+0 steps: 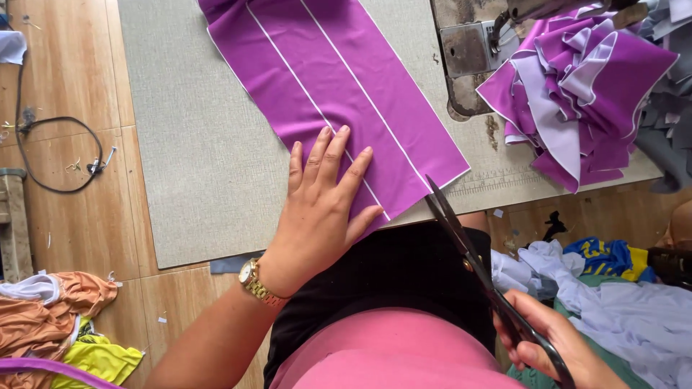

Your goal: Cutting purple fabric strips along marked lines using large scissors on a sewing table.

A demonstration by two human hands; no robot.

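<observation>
The left hand (322,205) lies flat in the middle of the frame with its fingers spread wide, pressing down on the near end of a purple cloth (339,86) with thin white lines. The cloth lies on a grey table (194,151) and runs up to the top of the frame. At the lower right, the right hand (555,346) has its fingers wrapped around black scissors (468,252), whose tips sit just beside the cloth's near corner.

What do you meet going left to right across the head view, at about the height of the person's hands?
Orange and yellow garments on the floor → left hand, flat on the purple fabric with white stripes → black scissors → right hand gripping their handles → pale blue cloth.
</observation>
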